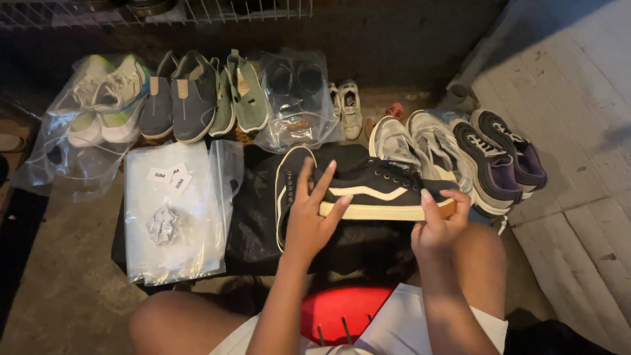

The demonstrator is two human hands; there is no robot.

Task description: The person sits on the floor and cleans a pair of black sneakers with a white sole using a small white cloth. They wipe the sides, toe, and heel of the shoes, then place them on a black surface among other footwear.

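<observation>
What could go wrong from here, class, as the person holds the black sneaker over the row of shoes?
1. The black sneaker is pinched only at its ends by the left hand and right hand; it might slip onto the second black sneaker below.
2. The clear plastic bag lies loose nearby and could get swept aside.
3. Dim light may hide scuffs.

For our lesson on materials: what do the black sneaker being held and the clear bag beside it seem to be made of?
Black sneaker, held between left hand and right hand: its upper looks like matte woven canvas or perhaps suede, with no shine; the cream sole looks like smooth rubber. Clear bag: thin plastic film, see-through, glossy and wrinkled.
</observation>
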